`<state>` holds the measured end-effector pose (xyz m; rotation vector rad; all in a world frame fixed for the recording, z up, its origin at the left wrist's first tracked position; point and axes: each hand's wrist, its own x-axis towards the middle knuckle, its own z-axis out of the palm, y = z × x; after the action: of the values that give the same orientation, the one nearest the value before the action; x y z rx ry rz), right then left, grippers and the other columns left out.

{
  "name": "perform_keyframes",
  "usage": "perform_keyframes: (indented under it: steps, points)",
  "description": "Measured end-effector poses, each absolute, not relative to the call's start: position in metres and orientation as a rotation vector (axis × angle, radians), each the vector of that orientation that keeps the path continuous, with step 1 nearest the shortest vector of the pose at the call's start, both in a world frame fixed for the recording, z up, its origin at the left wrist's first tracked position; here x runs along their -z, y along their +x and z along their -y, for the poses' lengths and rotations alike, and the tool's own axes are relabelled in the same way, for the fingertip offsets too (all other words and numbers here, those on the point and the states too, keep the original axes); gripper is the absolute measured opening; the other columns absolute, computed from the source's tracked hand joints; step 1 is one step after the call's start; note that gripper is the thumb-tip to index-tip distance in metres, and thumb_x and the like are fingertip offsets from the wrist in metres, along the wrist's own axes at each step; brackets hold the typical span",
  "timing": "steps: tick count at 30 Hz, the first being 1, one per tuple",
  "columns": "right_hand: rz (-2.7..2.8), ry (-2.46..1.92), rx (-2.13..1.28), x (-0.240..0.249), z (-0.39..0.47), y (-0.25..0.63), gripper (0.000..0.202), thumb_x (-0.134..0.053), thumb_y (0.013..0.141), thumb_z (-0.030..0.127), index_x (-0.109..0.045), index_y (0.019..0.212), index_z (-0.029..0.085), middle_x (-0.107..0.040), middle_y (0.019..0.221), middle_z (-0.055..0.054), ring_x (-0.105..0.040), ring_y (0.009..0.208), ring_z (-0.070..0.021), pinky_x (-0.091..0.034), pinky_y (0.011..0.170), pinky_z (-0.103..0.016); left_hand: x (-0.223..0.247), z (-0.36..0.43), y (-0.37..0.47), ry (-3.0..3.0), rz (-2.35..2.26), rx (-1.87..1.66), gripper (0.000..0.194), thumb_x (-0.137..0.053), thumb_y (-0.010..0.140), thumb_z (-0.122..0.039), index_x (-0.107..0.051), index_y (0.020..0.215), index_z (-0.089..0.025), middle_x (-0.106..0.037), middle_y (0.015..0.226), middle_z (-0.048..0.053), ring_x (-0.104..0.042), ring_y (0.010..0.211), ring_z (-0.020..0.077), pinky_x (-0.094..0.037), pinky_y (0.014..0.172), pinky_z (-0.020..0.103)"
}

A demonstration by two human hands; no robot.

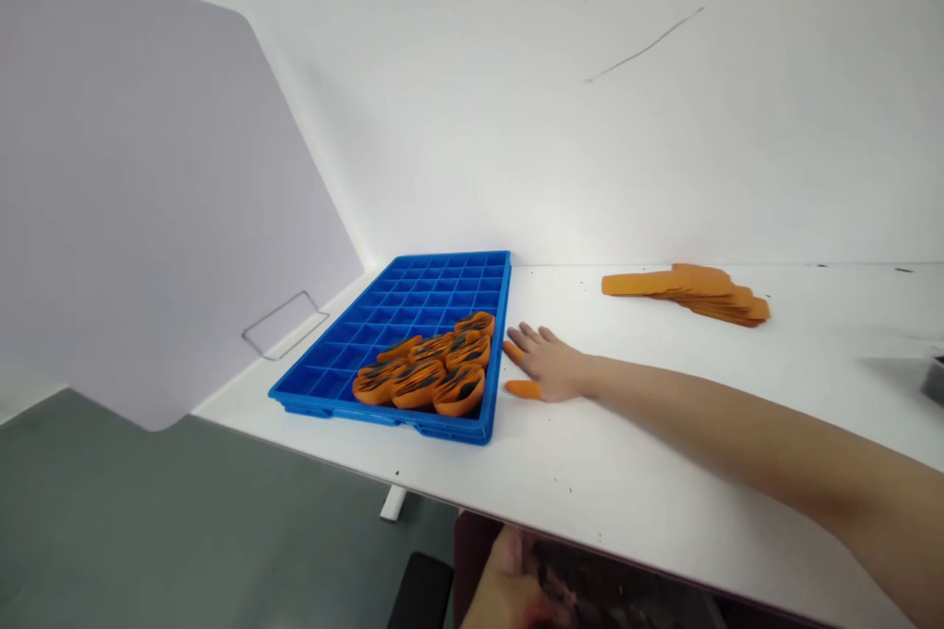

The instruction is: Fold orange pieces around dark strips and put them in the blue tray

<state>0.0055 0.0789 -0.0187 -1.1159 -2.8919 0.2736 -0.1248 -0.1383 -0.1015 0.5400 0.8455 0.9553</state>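
Observation:
My right hand (550,366) lies palm down on the white table, fingers spread, with nothing in it. Orange finger cots cover its thumb and index finger. Its fingertips are close to the right wall of a blue compartment tray (339,334). Several bundles of orange strips with dark bits (417,381) fill the tray's near right compartments. Below the table edge, my left hand (512,590) is at a container of dark pieces (612,585); its fingers are blurred and in shadow.
A fanned stack of flat orange strips (693,293) lies on the table near the back wall. A thin wire frame (284,324) stands left of the tray by a grey partition (147,177). A dark object (935,378) sits at the right edge.

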Motion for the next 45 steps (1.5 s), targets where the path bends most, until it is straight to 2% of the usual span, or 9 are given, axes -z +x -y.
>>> perform_keyframes:
  steps: [4,9,15,22,27,33,38,43,45]
  points:
    - [2.987,-0.91,-0.325,0.016,-0.047,0.014,0.086,-0.03,0.082,0.072,-0.025,0.144,0.013,-0.011,0.149,-0.023,-0.005,0.135,-0.0446,-0.013,0.105,-0.063,0.112,0.134,-0.131,0.604,-0.834,-0.891,0.076,-0.049,0.041,0.006,-0.061,0.112,-0.018,-0.067,0.081,0.003,-0.061,0.064,0.0188,-0.041,0.053,0.025]
    - [3.115,-0.431,-0.605,0.002,0.019,0.039,0.089,-0.059,0.07,0.062,-0.028,0.143,0.023,-0.002,0.151,-0.017,0.003,0.135,-0.0438,-0.006,0.104,-0.066,0.102,0.135,-0.13,0.599,-0.754,-0.956,0.073,-0.054,0.043,0.005,-0.061,0.112,-0.018,-0.067,0.102,0.006,-0.063,0.075,0.0212,-0.044,0.058,0.026]
    - [3.086,-0.068,-0.83,-0.012,0.083,0.08,0.062,-0.068,0.068,0.044,-0.053,0.127,0.031,-0.004,0.152,-0.003,-0.004,0.137,-0.0374,-0.005,0.111,-0.056,0.076,0.143,-0.125,0.652,-0.743,-1.032,0.071,-0.048,0.049,0.004,-0.06,0.115,-0.019,-0.064,0.111,0.006,-0.06,0.094,0.0237,-0.046,0.064,0.025]
    - [2.912,-1.061,-0.637,-0.004,0.094,0.082,0.078,-0.053,0.079,0.051,-0.029,0.143,0.012,-0.006,0.15,-0.02,-0.002,0.136,-0.0427,-0.006,0.105,-0.065,0.08,0.146,-0.125,0.679,-0.792,-0.99,0.071,-0.045,0.046,0.002,-0.059,0.113,-0.017,-0.065,0.106,0.005,-0.062,0.083,0.0196,-0.045,0.062,0.024]
    - [3.091,-0.477,-0.808,-0.009,0.095,0.082,0.075,-0.063,0.07,0.057,-0.044,0.135,0.026,-0.008,0.152,-0.012,-0.003,0.137,-0.0396,-0.005,0.107,-0.062,0.082,0.147,-0.127,0.705,-0.782,-1.006,0.063,-0.048,0.05,0.002,-0.059,0.11,-0.017,-0.065,0.106,0.004,-0.06,0.087,0.0187,-0.046,0.07,0.026]
    - [2.924,-1.01,-0.563,-0.001,0.07,0.077,0.077,-0.046,0.082,0.06,-0.028,0.143,0.016,0.0,0.151,-0.021,0.003,0.135,-0.0448,-0.005,0.104,-0.066,0.086,0.147,-0.127,0.708,-0.815,-0.96,0.057,-0.052,0.05,0.002,-0.061,0.103,-0.017,-0.064,0.106,0.004,-0.06,0.085,0.0175,-0.044,0.064,0.023]
    - [3.088,-0.437,-0.693,0.002,0.08,0.079,0.064,-0.059,0.074,0.059,-0.049,0.13,0.03,-0.005,0.153,-0.009,0.001,0.137,-0.0411,-0.004,0.106,-0.064,0.085,0.147,-0.127,0.705,-0.783,-0.992,0.066,-0.051,0.05,0.003,-0.059,0.112,-0.021,-0.063,0.111,0.002,-0.06,0.089,0.0178,-0.046,0.068,0.024]
    - [2.925,-0.847,-0.639,0.003,0.086,0.08,0.072,-0.05,0.081,0.057,-0.036,0.14,0.018,0.001,0.152,-0.017,0.002,0.137,-0.0414,-0.009,0.106,-0.063,0.083,0.146,-0.125,0.692,-0.799,-0.979,0.065,-0.052,0.051,0.002,-0.059,0.112,-0.019,-0.064,0.109,0.004,-0.06,0.091,0.0198,-0.047,0.069,0.025]
    - [2.972,-0.788,-0.653,0.003,0.089,0.082,0.068,-0.053,0.078,0.06,-0.048,0.132,0.02,-0.004,0.152,-0.015,0.002,0.136,-0.0429,-0.004,0.105,-0.064,0.082,0.146,-0.124,0.693,-0.814,-0.98,0.064,-0.053,0.052,0.002,-0.059,0.112,-0.019,-0.065,0.106,0.004,-0.06,0.09,0.0198,-0.047,0.068,0.025]
